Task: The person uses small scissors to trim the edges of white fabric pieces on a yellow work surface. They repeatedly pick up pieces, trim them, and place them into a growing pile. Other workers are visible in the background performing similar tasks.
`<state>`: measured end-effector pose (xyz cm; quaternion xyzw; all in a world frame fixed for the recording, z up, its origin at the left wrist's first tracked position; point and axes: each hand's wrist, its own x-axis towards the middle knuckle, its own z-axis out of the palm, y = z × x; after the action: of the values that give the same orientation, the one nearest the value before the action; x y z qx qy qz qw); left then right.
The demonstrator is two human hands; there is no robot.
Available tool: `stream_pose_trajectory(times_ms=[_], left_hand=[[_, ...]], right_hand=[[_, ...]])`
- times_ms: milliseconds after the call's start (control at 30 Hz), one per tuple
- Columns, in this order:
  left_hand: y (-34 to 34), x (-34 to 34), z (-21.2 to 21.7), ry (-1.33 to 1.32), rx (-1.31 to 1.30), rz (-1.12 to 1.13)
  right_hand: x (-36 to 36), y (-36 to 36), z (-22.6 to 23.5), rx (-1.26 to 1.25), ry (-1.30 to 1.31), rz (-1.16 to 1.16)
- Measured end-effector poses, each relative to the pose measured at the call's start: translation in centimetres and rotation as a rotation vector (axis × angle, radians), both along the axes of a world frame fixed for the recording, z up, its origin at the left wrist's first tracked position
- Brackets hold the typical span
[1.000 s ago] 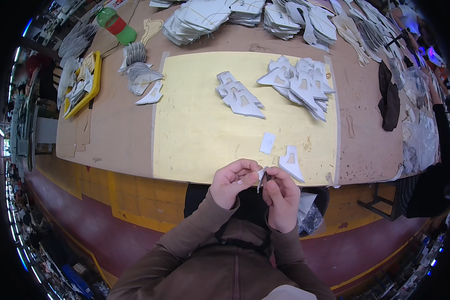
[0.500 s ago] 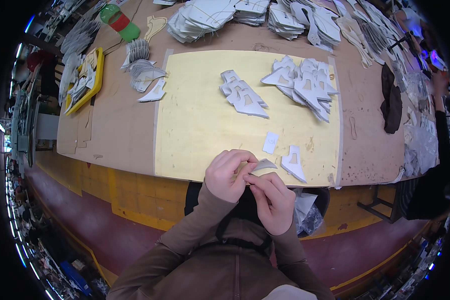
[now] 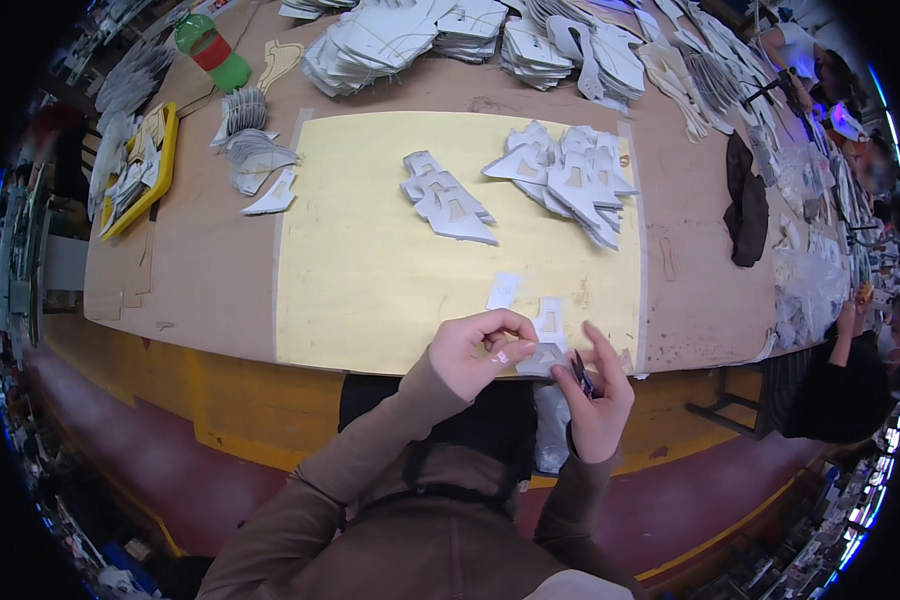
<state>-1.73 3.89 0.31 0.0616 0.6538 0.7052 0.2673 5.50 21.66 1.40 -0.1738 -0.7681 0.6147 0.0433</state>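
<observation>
Yellow cutting mat [image 3: 370, 280] spans the wooden bench below me. Nearest, my left hand [image 3: 475, 352] pinches a grey cut-out piece [image 3: 542, 357] at the mat's front edge; my right hand [image 3: 598, 395], fingers half curled, grips small dark snips [image 3: 582, 375] just beside it. Farther off lie grey piece piles [image 3: 570, 175].

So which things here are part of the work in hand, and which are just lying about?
In use:
left hand pinching the grey cut piece
right hand with a small dark tool
yellow mat

Lying about:
green bottle
yellow tray
dark cloth
</observation>
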Motion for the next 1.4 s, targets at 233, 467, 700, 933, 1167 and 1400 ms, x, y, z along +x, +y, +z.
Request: stream_pose_trajectory(times_ms=[233, 467, 700, 933, 1167, 1400], left_hand=[[-1.3, -4.0, -1.4, 0.802, -0.607, 0.379], [-3.1, -8.4, -3.5, 0.729, -0.760, 0.507], [-3.4, -8.2, -3.8, 0.862, -0.723, 0.526], [-4.6, -1.9, 0.4, 0.348, -0.102, 0.437], [-5.5, 2.6, 1.9, -0.078, 0.087, 0.200], [-5.7, 4.0, 2.5, -0.077, 0.220, 0.143]], right_hand=[[-1.2, 0.1, -3.2, 0.334, 0.134, 0.001], [-1.7, 0.7, -1.6, 0.260, 0.109, -0.061], [-0.8, 0.1, -1.3, 0.162, 0.251, -0.116], [1.0, -2.3, 0.9, 0.112, 0.476, 0.139], [0.9, -5.7, 3.1, 0.279, 0.438, 0.284], [1.3, -5.8, 3.4, 0.321, 0.425, 0.309]])
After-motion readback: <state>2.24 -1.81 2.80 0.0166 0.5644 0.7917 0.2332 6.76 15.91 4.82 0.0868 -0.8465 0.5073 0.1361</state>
